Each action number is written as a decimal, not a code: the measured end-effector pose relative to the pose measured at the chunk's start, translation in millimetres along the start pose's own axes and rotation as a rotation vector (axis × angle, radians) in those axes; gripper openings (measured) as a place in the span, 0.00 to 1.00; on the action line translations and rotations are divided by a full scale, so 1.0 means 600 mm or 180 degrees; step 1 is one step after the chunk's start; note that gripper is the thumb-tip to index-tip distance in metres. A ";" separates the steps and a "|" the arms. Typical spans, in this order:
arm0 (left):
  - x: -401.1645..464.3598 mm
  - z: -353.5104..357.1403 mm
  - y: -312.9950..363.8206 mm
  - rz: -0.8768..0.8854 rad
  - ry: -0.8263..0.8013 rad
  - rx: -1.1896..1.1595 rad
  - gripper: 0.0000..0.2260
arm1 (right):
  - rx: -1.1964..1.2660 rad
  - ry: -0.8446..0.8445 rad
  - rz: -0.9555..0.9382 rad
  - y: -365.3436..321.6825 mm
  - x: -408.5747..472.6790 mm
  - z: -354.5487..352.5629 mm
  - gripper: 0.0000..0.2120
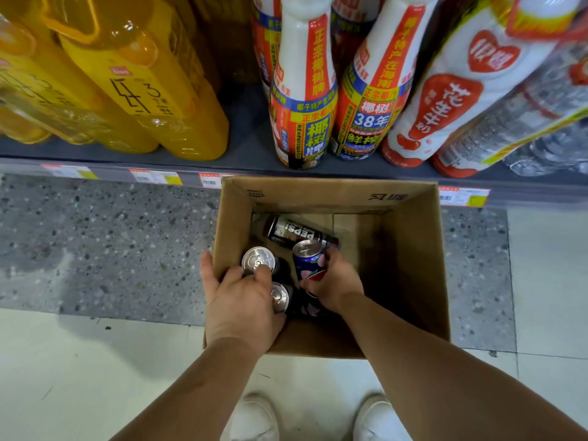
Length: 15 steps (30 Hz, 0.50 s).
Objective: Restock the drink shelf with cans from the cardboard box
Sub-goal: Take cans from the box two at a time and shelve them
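Shop floor below a bottle shelf (248,148). In a cardboard box (410,265), left hand (241,300) clutches two cans (258,261); right hand (334,281) grips one can (307,259). The doubled cans could slip.

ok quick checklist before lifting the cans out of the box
1. Right hand wrapped around the upright blue can: ok.
2. Left hand grip on two cans, the silver-topped can and the nearer can: cannot tell if secure.
3. Cardboard box open on top: ok.
4. Lying Pepsi can clear of both hands: ok.
5. Free shelf gap between bottles: ok.
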State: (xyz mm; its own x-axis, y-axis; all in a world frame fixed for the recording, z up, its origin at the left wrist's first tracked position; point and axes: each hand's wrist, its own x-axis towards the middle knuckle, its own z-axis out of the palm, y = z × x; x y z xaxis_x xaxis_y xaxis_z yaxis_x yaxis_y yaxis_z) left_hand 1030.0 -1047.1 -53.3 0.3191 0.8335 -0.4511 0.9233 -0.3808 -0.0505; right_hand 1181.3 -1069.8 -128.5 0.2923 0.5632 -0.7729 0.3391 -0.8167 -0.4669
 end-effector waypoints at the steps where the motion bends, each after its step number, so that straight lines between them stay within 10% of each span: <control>1: -0.002 0.000 -0.003 0.0047 0.0076 -0.0066 0.22 | -0.0048 0.0053 -0.0048 -0.003 -0.008 -0.009 0.25; 15: -0.102 -0.213 -0.013 -0.0042 -0.0248 -0.1847 0.26 | 0.0129 0.0595 -0.0748 -0.101 -0.237 -0.182 0.20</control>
State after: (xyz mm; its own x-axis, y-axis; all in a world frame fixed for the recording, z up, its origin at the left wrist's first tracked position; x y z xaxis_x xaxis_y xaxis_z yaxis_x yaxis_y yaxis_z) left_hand 1030.2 -1044.1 88.7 0.3104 0.7964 -0.5190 0.9001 -0.0708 0.4298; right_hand 1216.7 -1086.5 56.4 0.3708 0.7476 -0.5510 0.3820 -0.6635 -0.6433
